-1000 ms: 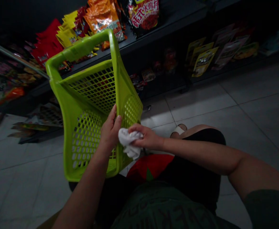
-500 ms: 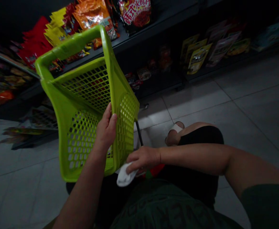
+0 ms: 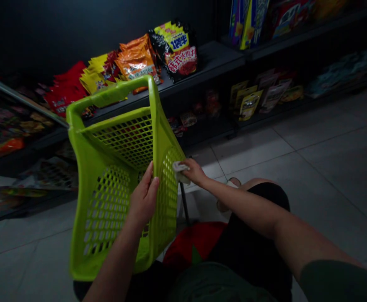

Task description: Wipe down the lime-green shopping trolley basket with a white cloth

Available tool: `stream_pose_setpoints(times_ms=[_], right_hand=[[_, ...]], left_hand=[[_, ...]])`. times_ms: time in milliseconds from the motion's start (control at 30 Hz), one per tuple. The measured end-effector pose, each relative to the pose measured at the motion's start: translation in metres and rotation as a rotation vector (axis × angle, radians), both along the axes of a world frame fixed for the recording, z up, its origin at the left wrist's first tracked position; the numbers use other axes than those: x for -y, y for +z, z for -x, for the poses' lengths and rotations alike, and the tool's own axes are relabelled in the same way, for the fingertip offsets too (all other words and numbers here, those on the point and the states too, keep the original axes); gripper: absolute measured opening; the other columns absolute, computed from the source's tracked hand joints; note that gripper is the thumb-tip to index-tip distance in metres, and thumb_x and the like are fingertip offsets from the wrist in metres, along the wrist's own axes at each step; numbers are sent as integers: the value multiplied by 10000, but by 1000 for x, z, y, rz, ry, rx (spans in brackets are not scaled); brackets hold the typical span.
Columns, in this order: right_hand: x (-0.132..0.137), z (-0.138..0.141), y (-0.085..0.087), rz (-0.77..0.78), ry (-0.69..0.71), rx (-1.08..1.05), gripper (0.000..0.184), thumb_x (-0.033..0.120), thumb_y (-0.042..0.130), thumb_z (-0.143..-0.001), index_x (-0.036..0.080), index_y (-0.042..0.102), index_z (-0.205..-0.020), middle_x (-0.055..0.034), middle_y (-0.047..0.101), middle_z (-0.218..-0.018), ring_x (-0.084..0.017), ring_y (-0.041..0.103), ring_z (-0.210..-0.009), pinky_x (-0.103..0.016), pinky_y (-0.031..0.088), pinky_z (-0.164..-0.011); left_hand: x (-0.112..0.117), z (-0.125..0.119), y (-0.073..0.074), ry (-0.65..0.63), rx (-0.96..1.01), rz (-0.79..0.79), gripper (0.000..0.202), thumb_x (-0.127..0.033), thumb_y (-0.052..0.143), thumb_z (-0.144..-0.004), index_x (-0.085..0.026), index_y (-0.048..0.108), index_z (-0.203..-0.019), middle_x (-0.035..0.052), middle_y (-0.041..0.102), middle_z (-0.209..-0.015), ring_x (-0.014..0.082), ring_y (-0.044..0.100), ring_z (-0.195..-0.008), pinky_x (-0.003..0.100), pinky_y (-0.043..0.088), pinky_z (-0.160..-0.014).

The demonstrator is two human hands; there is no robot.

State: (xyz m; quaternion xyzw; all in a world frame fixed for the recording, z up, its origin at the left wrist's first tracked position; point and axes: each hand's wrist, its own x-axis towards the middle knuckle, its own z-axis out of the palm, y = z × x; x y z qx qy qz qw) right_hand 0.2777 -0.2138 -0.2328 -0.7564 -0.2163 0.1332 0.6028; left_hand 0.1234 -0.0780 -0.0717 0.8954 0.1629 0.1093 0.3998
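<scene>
A lime-green plastic shopping basket [image 3: 155,126] with a raised handle and lattice walls stands tilted in front of me. My left hand [image 3: 144,193] grips its near side rim, thumb on top and the other fingers partly hidden by the wall. Against the outer face of that same side, my right hand [image 3: 194,171] holds a crumpled white cloth [image 3: 180,167]. The cloth is at the lattice wall near its far lower end; whether it presses on the plastic I cannot tell. A dark metal leg [image 3: 184,203] shows below the basket.
Dark shelves [image 3: 221,58] run along the back with orange snack bags [image 3: 138,58], red bags [image 3: 64,92] and black packets [image 3: 180,54]. Yellow pouches [image 3: 250,105] hang low on the right. A red round cushion [image 3: 199,239] lies by my legs on the tiled floor [image 3: 328,167].
My right hand has carried the cloth forward from near my lap to the basket's outer side. My left hand stays on the rim. The view has shifted, showing more of the shelves.
</scene>
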Motion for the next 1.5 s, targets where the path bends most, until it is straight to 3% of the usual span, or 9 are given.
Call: stream_pose_setpoints(times_ms=[167, 367, 600, 700, 867, 1133, 1233, 1367, 1500], right_hand=[[-21, 10, 14, -56, -278, -258, 309, 187, 565, -783, 178, 620, -1087, -18, 654, -890, -179, 597, -791, -298, 515, -729], [-5, 90, 44, -381, 18, 117, 158, 219, 664, -756, 221, 643, -912, -14, 621, -910, -192, 590, -874, -323, 501, -824], [-8, -18, 68, -329, -205, 105, 228, 158, 647, -741, 203, 691, -960, -27, 635, -962, -211, 594, -955, -367, 481, -928], [-10, -19, 74, -294, -342, 24, 290, 129, 607, -738, 194, 683, -1011, -34, 637, -983, -218, 597, -964, -381, 485, -939], [-10, 26, 103, -487, -206, 401, 360, 142, 598, -843, 267, 673, -1172, -55, 596, -1185, -225, 548, -1192, -393, 447, -1045], [-11, -79, 162, -589, -446, 444, 207, 167, 635, -860, 223, 727, -1037, -62, 593, -1102, -210, 578, -1076, -364, 469, -991], [-3, -47, 158, -546, -454, 442, 219, 139, 608, -870, 241, 715, -1032, -56, 610, -1078, -215, 575, -1080, -386, 453, -1003], [13, 21, 132, -488, -137, 510, 208, 116, 629, -857, 267, 713, -973, -34, 624, -1102, -210, 577, -1111, -391, 444, -1010], [17, -2, 129, -536, -216, 523, 152, 173, 640, -884, 260, 709, -987, -42, 606, -1106, -207, 568, -1109, -374, 449, -1001]], left_hand=[[17, 18, 8, -29, -45, 20, 588, -459, 445, -1012, -261, 385, -1563, 22, 441, -1604, 216, 424, -1470, 404, 311, -1240], [19, 22, 8, -30, -73, 6, 592, -474, 445, -1003, -262, 398, -1554, 29, 442, -1602, 230, 427, -1468, 416, 333, -1228], [23, 24, 8, -43, -73, 31, 614, -492, 445, -998, -233, 403, -1553, 45, 437, -1604, 228, 397, -1485, 420, 304, -1242], [25, 25, 8, -44, -87, 43, 618, -502, 442, -996, -226, 411, -1548, 49, 430, -1608, 231, 386, -1491, 428, 295, -1246], [27, 23, 7, -68, -73, 56, 617, -508, 452, -992, -232, 422, -1543, 48, 420, -1613, 238, 374, -1497, 441, 287, -1248], [33, 25, 2, -82, -84, 74, 583, -490, 471, -987, -252, 463, -1519, 52, 457, -1587, 245, 400, -1479, 446, 335, -1222], [34, 22, -1, -103, -73, 81, 567, -481, 473, -989, -256, 477, -1509, 53, 468, -1580, 248, 405, -1475, 444, 352, -1213], [26, 19, -2, -121, -71, 77, 567, -488, 484, -985, -260, 482, -1504, 49, 455, -1589, 258, 395, -1480, 453, 344, -1215], [13, 24, 1, -156, -97, 62, 587, -506, 494, -977, -255, 476, -1508, 52, 468, -1580, 271, 412, -1470, 466, 354, -1209]])
